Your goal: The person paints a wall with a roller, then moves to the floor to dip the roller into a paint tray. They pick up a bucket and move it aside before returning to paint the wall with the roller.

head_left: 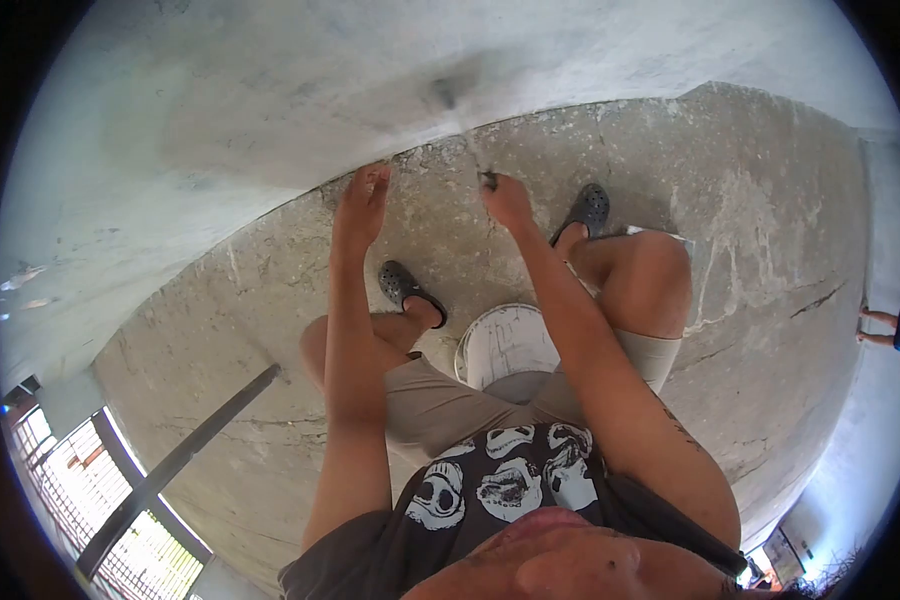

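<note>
My right hand (510,202) is closed around the dark handle of a thin tool (489,181). Its far end is smeared by motion toward the wall (270,90), so its kind cannot be made out. A blurred dark patch shows on the wall beyond it. My left hand (363,205) is held out near the foot of the wall, fingers extended and nothing in it. Whether its fingertips touch the wall cannot be told.
I sit low, with a white bucket (510,335) between my legs. Dark clogs (398,281) are on my feet, on a stained, cracked concrete floor (760,260). A dark pole (185,460) stands at the left, near barred windows (90,490). Another person's legs (878,330) show far right.
</note>
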The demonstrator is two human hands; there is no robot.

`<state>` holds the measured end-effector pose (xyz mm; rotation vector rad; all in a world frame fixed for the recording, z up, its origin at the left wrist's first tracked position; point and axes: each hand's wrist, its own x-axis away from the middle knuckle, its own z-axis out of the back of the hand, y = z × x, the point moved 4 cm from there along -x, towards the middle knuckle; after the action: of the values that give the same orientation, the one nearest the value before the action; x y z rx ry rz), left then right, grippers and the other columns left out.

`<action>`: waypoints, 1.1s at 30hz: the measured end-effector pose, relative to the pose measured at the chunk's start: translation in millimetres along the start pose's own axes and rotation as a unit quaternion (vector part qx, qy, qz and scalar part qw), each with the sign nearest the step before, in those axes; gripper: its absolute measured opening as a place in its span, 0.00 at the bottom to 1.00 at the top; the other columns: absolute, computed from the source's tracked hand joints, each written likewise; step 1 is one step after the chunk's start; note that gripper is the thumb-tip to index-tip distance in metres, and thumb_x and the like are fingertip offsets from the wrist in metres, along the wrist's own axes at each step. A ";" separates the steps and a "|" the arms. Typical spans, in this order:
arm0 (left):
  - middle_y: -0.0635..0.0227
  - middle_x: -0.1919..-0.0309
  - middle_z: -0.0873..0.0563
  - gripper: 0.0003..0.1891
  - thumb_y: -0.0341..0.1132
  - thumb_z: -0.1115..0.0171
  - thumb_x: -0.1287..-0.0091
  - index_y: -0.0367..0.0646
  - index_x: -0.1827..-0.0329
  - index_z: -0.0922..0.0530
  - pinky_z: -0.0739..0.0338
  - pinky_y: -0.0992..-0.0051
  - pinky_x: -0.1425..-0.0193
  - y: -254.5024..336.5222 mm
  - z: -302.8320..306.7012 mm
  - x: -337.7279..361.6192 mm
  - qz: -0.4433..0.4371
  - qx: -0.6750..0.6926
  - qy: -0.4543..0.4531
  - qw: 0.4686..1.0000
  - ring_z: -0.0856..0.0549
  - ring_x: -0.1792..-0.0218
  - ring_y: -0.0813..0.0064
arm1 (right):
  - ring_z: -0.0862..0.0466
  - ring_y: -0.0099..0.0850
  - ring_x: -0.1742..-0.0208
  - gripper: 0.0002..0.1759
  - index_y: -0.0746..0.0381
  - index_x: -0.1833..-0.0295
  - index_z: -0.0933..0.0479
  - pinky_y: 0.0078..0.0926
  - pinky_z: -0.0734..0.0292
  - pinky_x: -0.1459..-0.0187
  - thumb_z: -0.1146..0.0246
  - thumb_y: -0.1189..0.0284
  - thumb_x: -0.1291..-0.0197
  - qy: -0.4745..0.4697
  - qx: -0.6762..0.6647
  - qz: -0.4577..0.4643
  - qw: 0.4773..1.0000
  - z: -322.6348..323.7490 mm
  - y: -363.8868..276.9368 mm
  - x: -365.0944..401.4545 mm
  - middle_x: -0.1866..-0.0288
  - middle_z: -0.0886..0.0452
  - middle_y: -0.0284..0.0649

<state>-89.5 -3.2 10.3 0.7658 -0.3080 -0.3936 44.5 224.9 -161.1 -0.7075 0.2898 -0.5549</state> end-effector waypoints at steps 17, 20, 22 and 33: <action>0.51 0.47 0.15 0.27 0.54 0.49 0.23 0.40 0.35 0.27 0.22 0.61 0.45 8.3 -10.0 -3.2 0.014 -0.038 -0.036 0.999 0.14 0.49 0.55 | 0.15 0.55 0.67 0.19 0.68 0.60 0.19 0.49 0.21 0.59 0.37 0.59 0.39 -0.057 -0.033 -0.120 0.991 12.9 6.4 2.4 0.69 0.15 0.53; 0.50 0.47 0.15 0.26 0.54 0.49 0.22 0.40 0.35 0.27 0.22 0.61 0.45 8.4 -12.9 -3.1 0.020 -0.047 -0.031 0.998 0.14 0.48 0.54 | 0.16 0.47 0.77 0.17 0.68 0.65 0.20 0.46 0.21 0.68 0.39 0.62 0.37 0.029 -0.099 -0.232 0.967 37.2 73.1 -10.3 0.77 0.17 0.49; 0.48 0.47 0.15 0.28 0.56 0.49 0.23 0.41 0.35 0.27 0.23 0.57 0.43 4.5 -15.7 -5.8 0.011 -0.053 -0.020 0.998 0.15 0.47 0.48 | 0.17 0.43 0.81 0.17 0.67 0.67 0.21 0.45 0.21 0.72 0.40 0.63 0.36 0.026 -0.158 -0.336 0.928 55.9 87.0 -19.3 0.80 0.19 0.47; 0.49 0.45 0.15 0.27 0.55 0.48 0.23 0.41 0.35 0.27 0.23 0.57 0.42 5.8 -19.1 -4.8 0.026 -0.028 -0.044 0.998 0.16 0.45 0.48 | 0.15 0.57 0.63 0.17 0.66 0.59 0.18 0.49 0.20 0.58 0.39 0.62 0.39 -0.080 -0.028 -0.096 0.992 -10.0 9.1 10.2 0.65 0.15 0.55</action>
<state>-84.6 14.4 0.9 0.6862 -0.3980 -0.3867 52.0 219.4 -175.4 -0.8346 0.0876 -0.6696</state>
